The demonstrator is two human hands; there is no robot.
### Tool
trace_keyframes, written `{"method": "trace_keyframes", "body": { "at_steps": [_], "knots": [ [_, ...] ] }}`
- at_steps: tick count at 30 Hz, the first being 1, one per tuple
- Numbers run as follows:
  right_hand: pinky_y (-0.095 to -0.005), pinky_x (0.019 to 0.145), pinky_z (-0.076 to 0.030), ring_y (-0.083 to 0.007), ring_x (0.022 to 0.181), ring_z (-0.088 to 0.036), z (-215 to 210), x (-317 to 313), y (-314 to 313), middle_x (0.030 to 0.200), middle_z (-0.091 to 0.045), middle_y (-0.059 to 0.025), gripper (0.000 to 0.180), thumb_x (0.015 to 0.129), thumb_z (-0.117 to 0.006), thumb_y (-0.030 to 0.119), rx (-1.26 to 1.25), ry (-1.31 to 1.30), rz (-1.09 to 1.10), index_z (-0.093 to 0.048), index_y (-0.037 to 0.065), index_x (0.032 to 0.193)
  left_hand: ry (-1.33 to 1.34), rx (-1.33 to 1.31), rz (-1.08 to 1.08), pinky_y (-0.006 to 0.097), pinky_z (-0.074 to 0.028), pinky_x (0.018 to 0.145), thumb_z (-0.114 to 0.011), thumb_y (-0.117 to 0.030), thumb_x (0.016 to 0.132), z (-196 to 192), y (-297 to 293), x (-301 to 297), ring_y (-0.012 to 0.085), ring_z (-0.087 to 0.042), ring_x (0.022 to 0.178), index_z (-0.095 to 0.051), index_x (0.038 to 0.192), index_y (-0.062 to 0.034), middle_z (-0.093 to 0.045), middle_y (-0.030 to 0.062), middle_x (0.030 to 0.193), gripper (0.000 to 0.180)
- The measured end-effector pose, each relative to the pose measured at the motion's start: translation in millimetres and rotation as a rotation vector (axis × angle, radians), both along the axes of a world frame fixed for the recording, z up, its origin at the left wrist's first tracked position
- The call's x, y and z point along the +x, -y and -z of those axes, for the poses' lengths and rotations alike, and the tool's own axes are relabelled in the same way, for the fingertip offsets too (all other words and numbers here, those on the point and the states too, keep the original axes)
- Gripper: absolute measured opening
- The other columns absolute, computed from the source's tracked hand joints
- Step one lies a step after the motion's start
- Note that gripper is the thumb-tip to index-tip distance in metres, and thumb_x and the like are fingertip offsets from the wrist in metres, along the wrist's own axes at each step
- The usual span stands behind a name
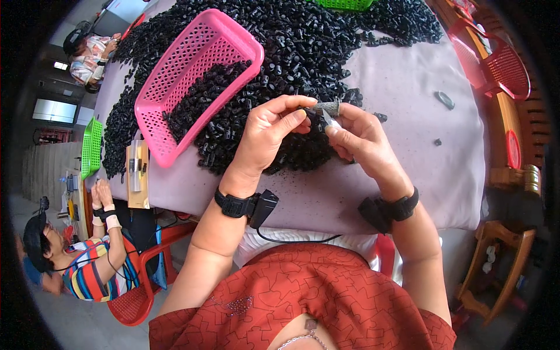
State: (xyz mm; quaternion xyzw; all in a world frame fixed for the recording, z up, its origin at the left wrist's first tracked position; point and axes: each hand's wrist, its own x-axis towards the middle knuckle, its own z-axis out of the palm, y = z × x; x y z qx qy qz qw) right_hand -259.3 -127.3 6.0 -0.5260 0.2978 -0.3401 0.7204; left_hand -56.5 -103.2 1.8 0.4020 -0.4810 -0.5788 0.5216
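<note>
While the right hand (364, 137) grips a small pointed blade (328, 118) between thumb and fingers, the left hand (265, 134) is bent close beside it, thumb and forefinger drawn together; whether a piece is pinched there I cannot tell, as the fingers hide it. At the right forefinger's tip sits a rough grey sleeve (331, 108), near the left fingertips, and I cannot tell if it is worn or held. Both hands are above the near edge of a large heap of black pieces (291, 67), small and mostly cylindrical, spread over a pale, greyish-mauve cloth (402, 87). Left of the hands, a pink perforated basket (201, 49) stands tilted among the heap, with more of the same pieces inside. On the cloth to the right lie an oval object (444, 100) and one stray dark bit (438, 142), while at the far left a co-worker in a striped shirt (105, 265) sits on a red chair (129, 303)
</note>
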Motion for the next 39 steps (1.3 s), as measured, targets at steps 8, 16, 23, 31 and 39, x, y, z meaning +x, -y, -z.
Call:
{"method": "trace_keyframes", "body": {
  "at_steps": [8, 16, 23, 31, 39],
  "knots": [
    [-0.0166, 0.047, -0.033, 0.0002, 0.056, -0.044, 1.8, -1.3, 1.0, 0.071, -0.053, 0.0083, 0.023, 0.091, -0.066, 0.017, -0.009, -0.021, 0.017, -0.062, 0.004, 0.110, 0.032, -0.041, -0.064, 0.029, -0.056, 0.082, -0.055, -0.007, 0.096, 5.5, 3.6, 1.7, 0.0130, -0.066, 0.086, -0.063, 0.117, 0.0015, -0.067, 0.0065, 0.100, 0.024],
    [-0.0177, 0.047, -0.031, 0.0002, 0.056, -0.042, 0.8, -1.4, 0.2, 0.071, -0.053, 0.0085, 0.015, 0.090, -0.066, 0.016, -0.011, -0.059, -0.021, -0.062, 0.006, 0.101, -0.067, 0.028, -0.051, 0.029, -0.056, 0.080, -0.056, -0.008, 0.095, 3.9, 2.4, 3.7, 0.0138, -0.066, 0.085, -0.062, 0.117, 0.0014, -0.067, 0.0082, 0.100, 0.025],
    [-0.0177, 0.048, -0.031, 0.0003, 0.058, -0.042, 1.3, -0.8, -0.5, 0.073, -0.053, 0.0081, 0.016, 0.090, -0.066, 0.015, -0.012, -0.054, -0.053, -0.061, 0.006, 0.102, -0.107, 0.071, -0.050, 0.027, -0.055, 0.078, -0.060, -0.008, 0.093, 4.3, 3.5, 4.5, 0.0121, -0.065, 0.084, -0.061, 0.119, -0.0002, -0.067, 0.0066, 0.099, 0.027],
    [-0.0184, 0.052, -0.037, -0.0021, 0.064, -0.048, -2.8, 0.4, -2.4, 0.079, -0.058, 0.0038, 0.054, 0.089, -0.067, 0.017, -0.045, 0.016, -0.113, -0.045, 0.005, 0.137, -0.266, 0.163, 0.068, 0.027, -0.056, 0.078, -0.064, -0.009, 0.091, 3.6, 4.7, 9.1, 0.0123, -0.065, 0.084, -0.054, 0.127, -0.0001, -0.066, 0.0067, 0.101, 0.038],
    [-0.0188, 0.053, -0.038, -0.0029, 0.064, -0.047, -6.2, 1.4, -4.2, 0.079, -0.058, 0.0034, 0.053, 0.089, -0.068, 0.017, -0.046, -0.013, -0.148, -0.047, 0.006, 0.136, -0.364, 0.190, 0.148, 0.024, -0.057, 0.074, -0.064, -0.006, 0.090, 6.5, 4.7, 0.9, 0.0111, -0.065, 0.087, -0.055, 0.126, -0.0020, -0.067, 0.0052, 0.104, 0.037]
  ]
}}
